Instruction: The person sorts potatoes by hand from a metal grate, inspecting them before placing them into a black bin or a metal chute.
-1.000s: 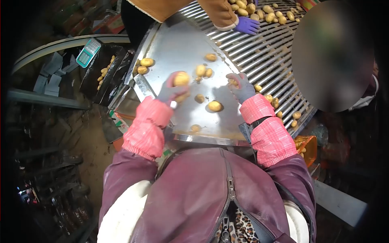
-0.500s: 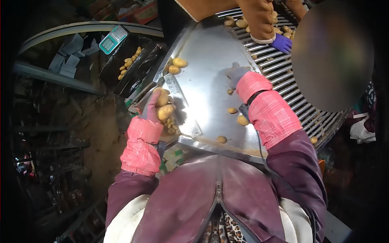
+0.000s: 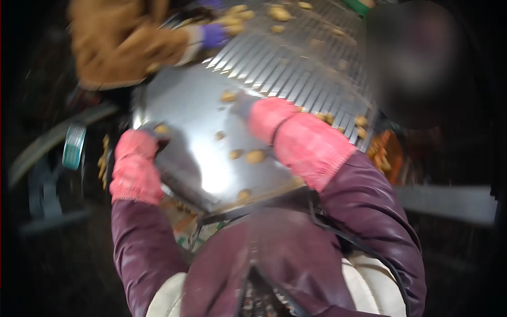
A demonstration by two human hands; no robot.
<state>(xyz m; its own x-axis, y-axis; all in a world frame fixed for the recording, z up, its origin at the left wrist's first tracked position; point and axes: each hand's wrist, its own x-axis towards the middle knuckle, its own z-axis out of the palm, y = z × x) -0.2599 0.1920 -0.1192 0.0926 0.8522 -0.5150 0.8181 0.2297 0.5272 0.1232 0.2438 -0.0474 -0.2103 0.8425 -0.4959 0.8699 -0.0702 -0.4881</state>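
My left hand (image 3: 150,130), in a greyish glove under a pink sleeve cover, is at the left edge of the sheet-metal table (image 3: 185,100). A yellow potato (image 3: 161,128) shows between its fingers and thumb, which are closed around it. My right hand (image 3: 244,105), also gloved, is over the table near the rollers. One potato (image 3: 228,96) lies right at its fingertips; motion blur hides how the fingers are set. Below that hand a small potato (image 3: 219,136) and two others, one the larger potato (image 3: 255,156), rest on the metal. Another potato (image 3: 243,194) lies near the front edge.
Metal rollers (image 3: 285,74) carrying several potatoes adjoin the table's far side. A co-worker in a brown coat reaches over them with a purple-gloved hand (image 3: 214,35). At left is a teal-edged scale display (image 3: 74,146). An orange container (image 3: 388,150) stands at right.
The view has turned and shifted, so the table appears rotated. My left hand has left the potatoes by the side chute and moved up to the table's left edge. My right hand is now beside a potato.
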